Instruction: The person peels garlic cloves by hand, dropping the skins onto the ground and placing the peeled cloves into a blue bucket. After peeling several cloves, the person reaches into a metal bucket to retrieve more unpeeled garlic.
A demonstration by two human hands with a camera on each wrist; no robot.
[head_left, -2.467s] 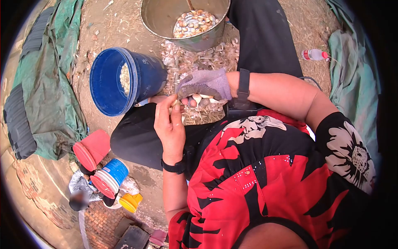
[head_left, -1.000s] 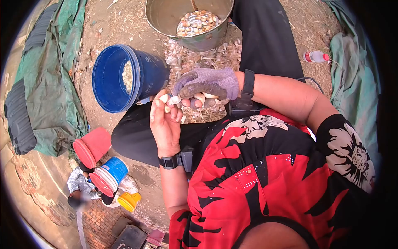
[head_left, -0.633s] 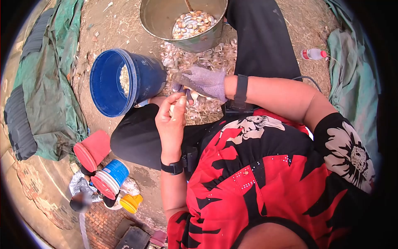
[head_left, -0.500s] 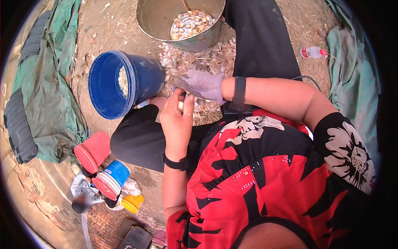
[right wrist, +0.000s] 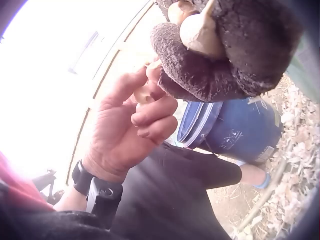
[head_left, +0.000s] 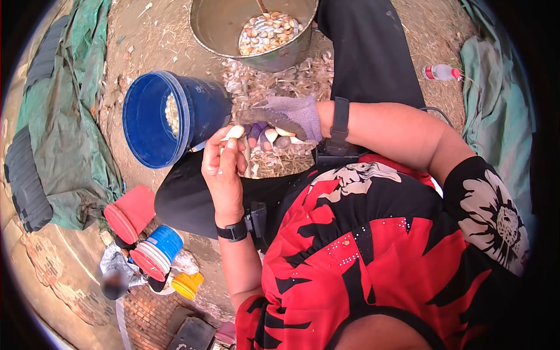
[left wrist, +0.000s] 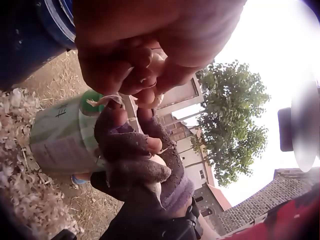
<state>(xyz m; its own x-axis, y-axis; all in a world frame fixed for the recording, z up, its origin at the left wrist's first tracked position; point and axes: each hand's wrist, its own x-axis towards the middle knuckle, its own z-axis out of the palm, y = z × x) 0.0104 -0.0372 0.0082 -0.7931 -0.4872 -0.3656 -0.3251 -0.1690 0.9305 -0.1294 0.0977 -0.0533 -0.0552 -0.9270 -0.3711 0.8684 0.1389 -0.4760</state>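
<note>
My bare left hand (head_left: 223, 175) pinches a pale garlic clove (head_left: 235, 132) between thumb and fingers, close beside the glove's fingertips. More pale cloves sit in its curled fingers in the right wrist view. My right hand (head_left: 286, 116) wears a lilac knit glove with dark, soiled palm and bare fingertips. It holds several garlic cloves (head_left: 271, 135) in its curled palm; in the right wrist view one whitish clove (right wrist: 201, 36) with a stem-like tip lies between the dark glove fingers. In the left wrist view, a papery skin strip (left wrist: 105, 101) hangs where the two hands meet.
A blue bucket (head_left: 186, 87) with peeled cloves lies tilted at the left. A metal pot (head_left: 204, 44) holds unpeeled cloves. Garlic skins (head_left: 256, 73) cover the ground between them. Red bucket (head_left: 131, 210), blue tub (head_left: 160, 242) and another person (head_left: 116, 262) are farther off. A bottle (head_left: 440, 73) lies right.
Half a second ago my left hand was up against the gloved hand. It has drawn left, its clove now showing at the fingertips, and the cloves in the glove have come into sight.
</note>
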